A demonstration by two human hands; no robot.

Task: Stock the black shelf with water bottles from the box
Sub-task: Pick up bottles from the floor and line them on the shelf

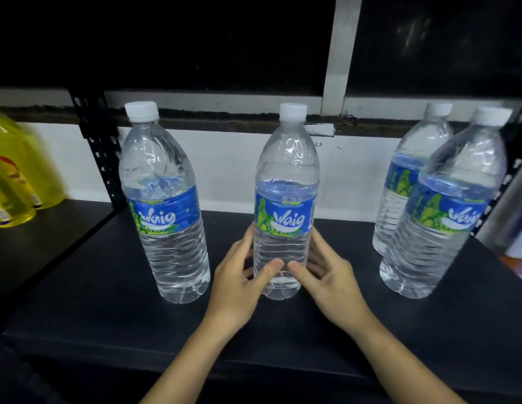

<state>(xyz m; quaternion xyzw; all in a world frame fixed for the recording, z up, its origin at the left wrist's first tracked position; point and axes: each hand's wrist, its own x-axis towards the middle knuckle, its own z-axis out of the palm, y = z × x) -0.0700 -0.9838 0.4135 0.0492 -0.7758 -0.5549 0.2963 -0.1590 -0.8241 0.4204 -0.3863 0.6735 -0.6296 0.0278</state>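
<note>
At the far left of the frame, yellow bottles (12,176) stand on a neighbouring dark shelf, smeared by blur. Just right of them rises a perforated black post (96,147). The black shelf (108,301) spreads across the lower half of the frame and carries four clear water bottles, all upright with white caps and blue labels.

The left bottle (166,205) stands alone, left of centre and apart from the hands. The left hand (239,287) wraps the lower ribbed part of the middle bottle (284,199) from its left side, the fingers curled round behind it and the thumb laid on its front. The right hand (329,284) mirrors this from the right, and the two thumb tips nearly meet. The middle bottle's base appears to rest on the shelf, though the hands partly hide it.

Toward the right, the rear right bottle (405,182) stands just behind the front right bottle (440,217), which overlaps it. At the right edge sits a blurred item (516,223) that cannot be identified.
</note>
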